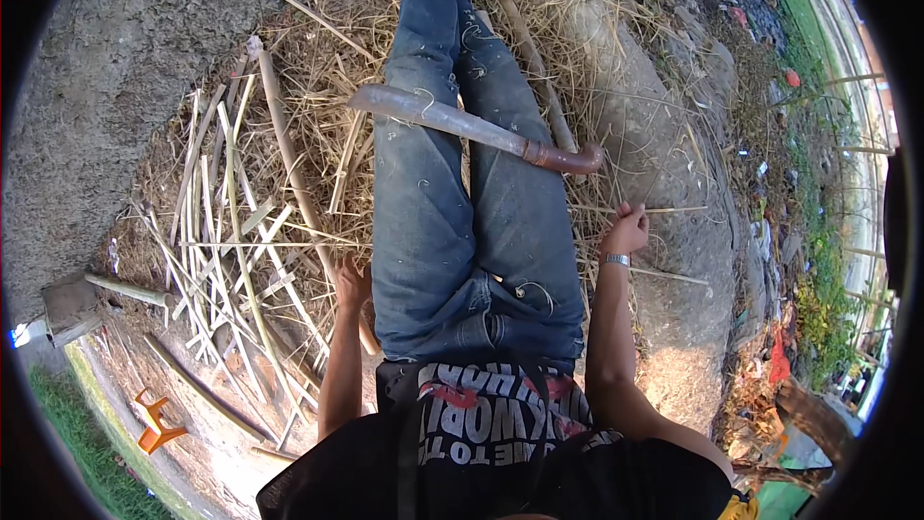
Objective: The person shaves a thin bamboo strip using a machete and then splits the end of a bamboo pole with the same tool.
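While a thin strip [676, 209] is pinched by the right hand [628, 228] beside the legs [423, 207], the left hand's [352, 283] grip cannot be determined. Split strips [258, 216], judged done, are heaped at left; one pole [281, 130] is seemingly left unsplit. The machete [443, 118] is laid across the legs.

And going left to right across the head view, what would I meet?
Pile of pale split sticks, left hand, blue jeans, right hand, red scrap.
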`<action>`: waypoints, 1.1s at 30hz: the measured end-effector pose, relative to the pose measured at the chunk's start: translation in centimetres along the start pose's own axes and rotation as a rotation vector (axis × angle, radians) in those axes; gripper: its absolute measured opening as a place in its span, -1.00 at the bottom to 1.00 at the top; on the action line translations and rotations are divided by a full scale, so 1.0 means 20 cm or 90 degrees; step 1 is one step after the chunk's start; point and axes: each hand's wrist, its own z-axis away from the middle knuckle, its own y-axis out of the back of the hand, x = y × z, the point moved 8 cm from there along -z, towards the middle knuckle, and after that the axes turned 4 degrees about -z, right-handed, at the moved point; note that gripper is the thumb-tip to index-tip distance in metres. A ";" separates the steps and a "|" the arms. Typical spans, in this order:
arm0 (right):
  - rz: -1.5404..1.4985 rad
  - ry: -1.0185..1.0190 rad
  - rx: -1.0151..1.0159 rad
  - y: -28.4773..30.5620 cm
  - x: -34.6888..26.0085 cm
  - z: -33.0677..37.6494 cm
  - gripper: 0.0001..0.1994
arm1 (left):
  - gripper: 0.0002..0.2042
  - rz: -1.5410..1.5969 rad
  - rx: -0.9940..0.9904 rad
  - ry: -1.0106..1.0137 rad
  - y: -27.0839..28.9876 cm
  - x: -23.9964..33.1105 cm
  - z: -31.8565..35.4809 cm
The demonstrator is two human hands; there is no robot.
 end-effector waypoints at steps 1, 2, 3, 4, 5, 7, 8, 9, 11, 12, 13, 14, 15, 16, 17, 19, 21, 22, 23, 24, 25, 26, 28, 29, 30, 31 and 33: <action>-0.003 -0.034 -0.006 -0.08 -0.04 0.01 -0.74 | -0.45 -0.012 0.016 -0.003 0.03 0.00 -0.01; -0.007 -0.065 -0.009 -0.15 -0.06 0.01 -0.73 | -0.47 -0.021 0.032 -0.008 0.05 0.02 -0.04; -0.007 -0.057 -0.002 -0.19 -0.10 -0.02 -0.73 | -0.52 -0.015 0.021 0.045 0.08 0.08 -0.09; -0.002 -0.069 -0.023 -0.27 -0.11 -0.04 -0.74 | -0.52 -0.013 0.021 0.042 0.12 0.14 -0.12; 0.004 -0.081 -0.044 -0.34 -0.11 -0.07 -0.74 | -0.54 0.009 0.004 0.080 0.14 0.15 -0.14; -0.002 -0.112 -0.069 -0.44 -0.06 -0.19 -0.75 | -0.60 0.043 0.005 0.130 0.18 0.24 -0.17; -0.010 -0.151 -0.101 -0.50 0.00 -0.23 -0.76 | -0.60 0.043 0.006 0.131 0.18 0.24 -0.18; -0.009 -0.152 -0.105 -0.55 0.02 -0.24 -0.76 | -0.61 0.039 0.031 0.101 0.18 0.25 -0.19; -0.031 -0.251 -0.156 -0.64 0.13 -0.24 -0.67 | -0.65 0.025 0.071 0.041 0.20 0.28 -0.17; -0.029 -0.257 -0.162 -0.67 0.16 -0.22 -0.67 | -0.65 0.021 0.073 0.048 0.19 0.24 -0.15; 0.012 -0.245 -0.158 -0.68 0.19 -0.21 -0.65 | -0.65 0.025 0.089 0.052 0.19 0.20 -0.13; 0.052 -0.234 -0.153 -0.69 0.22 -0.20 -0.62 | -0.66 0.027 0.104 0.056 0.19 0.15 -0.11; 0.054 -0.237 -0.156 -0.68 0.27 -0.20 -0.62 | -0.66 0.039 0.125 0.070 0.19 0.10 -0.09; 0.055 -0.189 -0.160 -0.65 0.29 -0.24 -0.65 | -0.59 0.032 0.105 0.103 0.19 0.13 -0.10; 0.058 -0.141 -0.164 -0.61 0.30 -0.30 -0.68 | -0.56 -0.012 0.154 0.099 0.25 0.18 -0.10; 0.065 -0.108 -0.184 -0.60 0.32 -0.29 -0.70 | -0.50 -0.095 0.244 0.134 0.36 0.16 -0.06; -0.018 -0.152 -0.183 -0.58 0.36 -0.24 -0.72 | -0.43 -0.134 0.247 0.199 0.39 0.07 -0.08; 0.001 -0.179 -0.178 -0.63 0.34 -0.09 -0.70 | -0.39 -0.160 0.218 0.255 0.42 -0.04 -0.03; 0.026 -0.197 -0.167 -0.63 0.29 0.03 -0.67 | -0.39 -0.099 0.074 0.274 0.38 -0.08 -0.04; 0.006 -0.201 -0.162 -0.56 0.28 -0.12 -0.66 | -0.40 -0.012 -0.074 0.262 0.29 -0.02 -0.15; 0.040 -0.211 -0.195 -0.58 0.26 -0.09 -0.64 | -0.45 -0.050 -0.076 0.283 0.28 -0.06 -0.16; 0.088 -0.220 -0.201 -0.60 0.22 -0.02 -0.61 | -0.49 -0.092 -0.080 0.309 0.25 -0.15 -0.12; 0.057 -0.229 -0.232 -0.63 0.18 -0.04 -0.54 | -0.59 -0.111 0.014 0.245 0.21 -0.24 -0.11; 0.012 -0.232 -0.273 -0.65 0.17 -0.16 -0.51 | -0.61 -0.074 -0.014 0.245 0.14 -0.24 -0.13; 0.013 -0.234 -0.272 -0.66 0.16 -0.21 -0.51 | -0.62 -0.044 -0.040 0.248 0.09 -0.24 -0.14; 0.011 -0.232 -0.258 -0.68 0.12 -0.24 -0.51 | -0.65 -0.025 0.010 0.191 0.09 -0.19 -0.14; 0.007 -0.232 -0.239 -0.74 0.05 -0.29 -0.52 | -0.59 0.055 0.004 0.227 0.02 -0.19 -0.12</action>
